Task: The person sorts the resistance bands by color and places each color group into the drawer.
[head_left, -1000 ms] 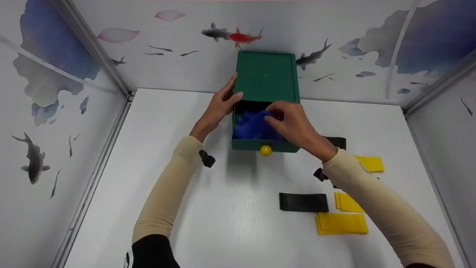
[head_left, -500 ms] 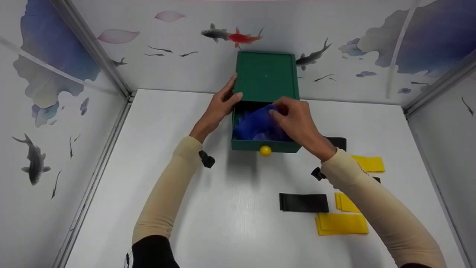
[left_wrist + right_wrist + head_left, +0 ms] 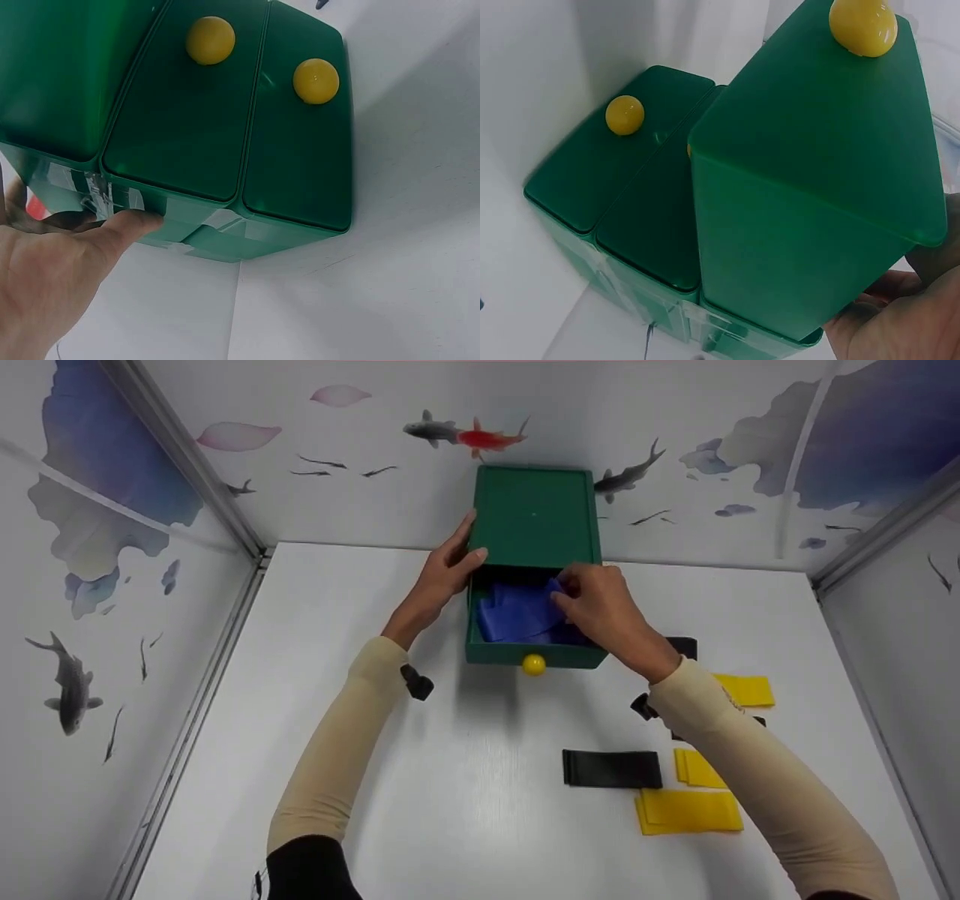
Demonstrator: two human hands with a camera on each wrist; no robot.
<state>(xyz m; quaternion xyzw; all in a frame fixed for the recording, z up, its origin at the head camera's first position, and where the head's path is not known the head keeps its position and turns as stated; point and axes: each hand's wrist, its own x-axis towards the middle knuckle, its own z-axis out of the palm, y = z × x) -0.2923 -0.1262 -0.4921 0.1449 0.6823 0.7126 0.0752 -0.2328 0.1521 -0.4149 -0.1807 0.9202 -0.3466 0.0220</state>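
Note:
A green drawer cabinet stands against the back wall, its top drawer pulled out by its yellow knob side. Blue flat bands lie overlapping inside that drawer. With thumb and fingertips, my right hand pinches the corner of one blue band over the drawer's right side. My left hand rests along the cabinet's left side, fingers extended. In the left wrist view, the left thumb touches the side near the drawer seams. The drawer's underside and front hide the bands in the right wrist view, where the right hand shows beside it.
Folded black bands and yellow bands lie on the white table, front right, several partly under the right forearm. Two lower drawers with yellow knobs are closed. Printed walls enclose the table.
The blue band, bunched and raised in the earlier frames, now lies flatter in the drawer. My right hand rose slightly, then came back down. My left hand stayed in place.

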